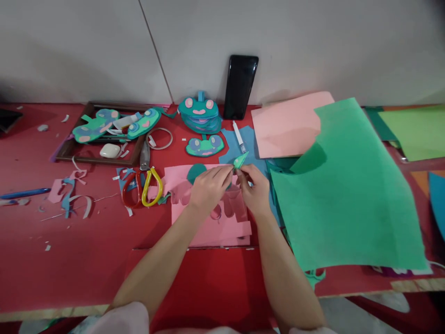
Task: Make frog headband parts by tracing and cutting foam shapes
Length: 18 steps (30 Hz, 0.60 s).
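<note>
Between my fingertips is a small pointed light-green felt piece (pixel 240 160), held up above the pink sheets. My left hand (pixel 211 186) pinches it from the left and hides part of it. From the right, the thumb and fingers of my right hand (pixel 255 185) close on its lower edge. Under both hands lie pink felt sheets (pixel 208 234) with cut-out holes. A dark-green felt circle (pixel 196 173) is on them beside my left hand. Just beyond the held piece, a white pen-like tube (pixel 239 136) rests on blue felt (pixel 227 139).
Scissors (pixel 142 178) with red and yellow handles lie left, near a brown frame tray (pixel 97 161) of felt frog faces. More frog faces (pixel 200 113) are stacked behind. A black phone (pixel 240 87) leans on the wall. A large green sheet (pixel 351 199) and pink sheet (pixel 281 127) cover the right.
</note>
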Each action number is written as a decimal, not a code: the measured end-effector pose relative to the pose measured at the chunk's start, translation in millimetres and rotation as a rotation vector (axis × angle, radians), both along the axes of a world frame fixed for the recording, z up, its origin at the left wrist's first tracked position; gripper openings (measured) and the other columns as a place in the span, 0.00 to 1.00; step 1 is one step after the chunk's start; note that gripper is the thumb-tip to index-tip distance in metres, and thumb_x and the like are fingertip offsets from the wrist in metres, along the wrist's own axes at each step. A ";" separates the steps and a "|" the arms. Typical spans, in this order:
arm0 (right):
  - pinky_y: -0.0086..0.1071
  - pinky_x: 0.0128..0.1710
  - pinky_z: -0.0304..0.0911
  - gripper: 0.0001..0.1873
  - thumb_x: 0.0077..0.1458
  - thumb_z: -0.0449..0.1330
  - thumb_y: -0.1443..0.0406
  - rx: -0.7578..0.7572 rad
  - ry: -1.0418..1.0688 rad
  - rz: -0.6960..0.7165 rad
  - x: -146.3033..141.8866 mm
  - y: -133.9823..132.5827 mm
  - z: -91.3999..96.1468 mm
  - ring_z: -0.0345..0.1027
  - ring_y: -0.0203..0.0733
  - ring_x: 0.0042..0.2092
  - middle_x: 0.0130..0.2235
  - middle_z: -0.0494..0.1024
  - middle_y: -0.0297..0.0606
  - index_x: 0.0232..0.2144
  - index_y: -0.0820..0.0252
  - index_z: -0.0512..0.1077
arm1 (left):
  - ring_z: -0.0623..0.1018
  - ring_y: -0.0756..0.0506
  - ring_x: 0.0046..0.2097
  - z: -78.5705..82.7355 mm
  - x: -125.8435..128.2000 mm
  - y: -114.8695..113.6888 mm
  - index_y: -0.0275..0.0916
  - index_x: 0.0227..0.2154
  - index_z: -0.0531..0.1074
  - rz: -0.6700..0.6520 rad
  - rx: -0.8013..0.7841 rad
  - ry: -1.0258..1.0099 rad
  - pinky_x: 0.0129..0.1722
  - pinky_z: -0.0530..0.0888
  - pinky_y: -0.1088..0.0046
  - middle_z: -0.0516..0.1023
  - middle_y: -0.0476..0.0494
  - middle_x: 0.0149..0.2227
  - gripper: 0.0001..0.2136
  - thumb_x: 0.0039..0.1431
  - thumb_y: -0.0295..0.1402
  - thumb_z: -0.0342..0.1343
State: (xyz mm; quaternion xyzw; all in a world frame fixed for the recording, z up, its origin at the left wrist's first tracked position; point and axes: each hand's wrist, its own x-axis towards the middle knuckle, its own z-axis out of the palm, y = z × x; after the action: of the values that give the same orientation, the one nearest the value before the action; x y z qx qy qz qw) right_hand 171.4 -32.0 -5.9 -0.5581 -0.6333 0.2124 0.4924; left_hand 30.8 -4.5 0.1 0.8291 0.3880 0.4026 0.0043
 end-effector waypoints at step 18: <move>0.29 0.29 0.62 0.07 0.59 0.56 0.60 -0.103 0.217 -0.025 -0.2 -1.1 0.0 0.66 0.33 0.29 0.29 0.71 0.32 0.31 0.56 0.70 | 0.80 0.48 0.39 6.3 -7.7 7.7 0.39 0.37 0.76 0.114 -0.297 -0.188 0.40 0.75 0.72 0.82 0.44 0.37 0.06 0.60 0.29 0.54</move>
State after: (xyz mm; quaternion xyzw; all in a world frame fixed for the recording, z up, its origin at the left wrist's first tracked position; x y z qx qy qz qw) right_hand 171.2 -33.1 -5.9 -0.5643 -0.5577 0.2977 0.5310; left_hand 23.1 3.2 6.4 0.7545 0.4876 0.4164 0.1400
